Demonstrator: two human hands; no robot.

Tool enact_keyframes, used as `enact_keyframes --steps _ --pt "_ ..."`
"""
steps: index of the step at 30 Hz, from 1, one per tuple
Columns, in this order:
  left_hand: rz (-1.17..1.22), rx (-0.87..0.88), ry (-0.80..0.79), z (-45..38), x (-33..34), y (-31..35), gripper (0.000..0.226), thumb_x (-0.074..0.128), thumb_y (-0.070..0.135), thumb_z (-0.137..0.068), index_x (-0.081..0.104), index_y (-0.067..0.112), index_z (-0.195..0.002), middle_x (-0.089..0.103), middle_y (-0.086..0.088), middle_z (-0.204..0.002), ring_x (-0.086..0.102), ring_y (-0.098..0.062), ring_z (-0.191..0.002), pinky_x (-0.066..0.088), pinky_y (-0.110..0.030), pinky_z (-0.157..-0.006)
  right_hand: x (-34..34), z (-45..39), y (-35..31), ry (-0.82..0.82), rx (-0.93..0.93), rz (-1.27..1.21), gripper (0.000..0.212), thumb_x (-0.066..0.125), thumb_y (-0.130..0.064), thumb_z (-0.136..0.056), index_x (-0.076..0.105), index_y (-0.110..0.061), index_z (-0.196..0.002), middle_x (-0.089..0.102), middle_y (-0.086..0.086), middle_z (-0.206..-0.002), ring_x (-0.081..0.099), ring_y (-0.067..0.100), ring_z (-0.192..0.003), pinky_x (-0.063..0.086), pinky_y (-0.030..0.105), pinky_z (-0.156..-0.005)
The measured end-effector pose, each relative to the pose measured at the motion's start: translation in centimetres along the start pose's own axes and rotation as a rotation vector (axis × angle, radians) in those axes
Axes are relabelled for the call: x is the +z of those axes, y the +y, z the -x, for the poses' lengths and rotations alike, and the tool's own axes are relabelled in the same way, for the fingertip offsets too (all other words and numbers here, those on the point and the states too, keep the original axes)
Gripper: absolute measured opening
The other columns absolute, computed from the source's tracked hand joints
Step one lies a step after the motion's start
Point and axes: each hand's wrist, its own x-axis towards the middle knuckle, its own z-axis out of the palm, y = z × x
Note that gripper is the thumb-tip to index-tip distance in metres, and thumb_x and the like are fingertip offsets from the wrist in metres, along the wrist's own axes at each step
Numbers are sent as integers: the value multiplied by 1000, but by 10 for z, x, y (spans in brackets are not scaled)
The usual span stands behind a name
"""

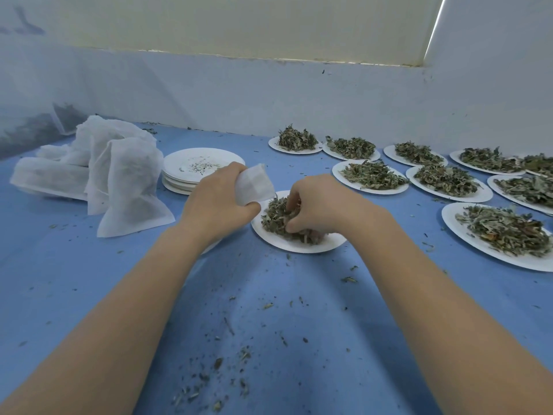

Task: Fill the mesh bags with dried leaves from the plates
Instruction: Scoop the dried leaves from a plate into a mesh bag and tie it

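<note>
Both hands work over the near plate [299, 245]: right hand [317, 205] curled into its dried leaves [275, 218], left hand [218, 202] gripping a mesh bag [256, 184]. Far right, leaf-filled plates [371, 176]; left, empty plates [191, 170] and filled bags [128, 181].

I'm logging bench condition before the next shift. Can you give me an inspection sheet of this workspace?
Surface: blue table, strewn with leaf crumbs.
Job's things: near plate of dried leaves; more full plates; mesh bags piled at left.
Clutter: stack of emptied plates.
Hands: left hand grips a small mesh bag; right hand grabs leaves.
Cables: nothing seen.
Surroundings: pale wall behind.
</note>
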Motion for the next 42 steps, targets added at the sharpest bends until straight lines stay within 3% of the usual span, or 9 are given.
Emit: enact_keyframes --steps 5,9,17,20,25,28,31,35,42 --pt "5 17 -42 2 -2 1 41 65 24 -69 52 21 -107 54 5 -95 48 -19 -87 37 -31 -72 -15 5 17 135 -45 -319 6 74 -11 -75 75 -16 -77 71 2 -69 66 10 -55 54 18 -56" --pt "-34 82 -86 6 -2 4 48 68 26 -66 53 20 -111 57 3 -96 50 -19 -88 40 -32 -73 -24 8 29 249 -68 -563 5 77 -10 -74 76 -15 -75 71 -3 -62 68 9 -56 59 31 -71" --pt "-8 166 -18 8 5 14 51 72 19 -65 55 16 -113 58 -1 -103 51 -21 -95 38 -29 -79 -20 4 12 236 -157 -250 13 76 -15 -75 75 -17 -88 59 -9 -62 55 9 -60 38 1 -56" --pt "-62 210 -4 7 10 16 50 71 24 -68 54 13 -114 59 -5 -102 51 -24 -96 35 -27 -75 -13 2 6 258 -210 -202 15 67 -12 -79 72 -4 -92 61 12 -69 40 14 -60 32 15 -53" --pt "-29 140 36 8 13 15 51 71 34 -70 53 15 -114 60 -2 -107 54 -22 -96 42 -34 -76 -13 5 11 49 -224 -577 19 65 -12 -83 73 -15 -99 67 19 -103 66 28 -90 52 43 -79" --pt "-6 137 37 9 12 17 50 67 32 -68 52 15 -113 60 -1 -102 54 -24 -92 44 -36 -73 -9 4 12 80 -214 -692 23 69 -11 -81 73 -21 -101 73 -1 -98 67 15 -96 52 34 -90" --pt "12 149 24 10 12 18 49 66 33 -69 52 16 -112 60 -1 -99 54 -23 -87 44 -36 -70 2 -4 7 256 -122 -693 20 71 -10 -75 73 -18 -94 71 -10 -91 64 5 -83 47 9 -68" --pt "21 164 25 9 15 16 49 71 33 -71 53 17 -113 60 2 -99 52 -16 -86 39 -29 -69 11 -7 0 355 -43 -762 22 65 -3 -73 70 -22 -81 68 -8 -73 59 1 -61 46 15 -55" --pt "21 163 12 8 15 13 52 71 42 -67 53 21 -111 55 9 -97 50 -12 -85 40 -29 -69 0 -1 10 77 -187 -540 21 57 -11 -88 65 8 -93 37 4 -60 24 8 -42 19 13 -38"
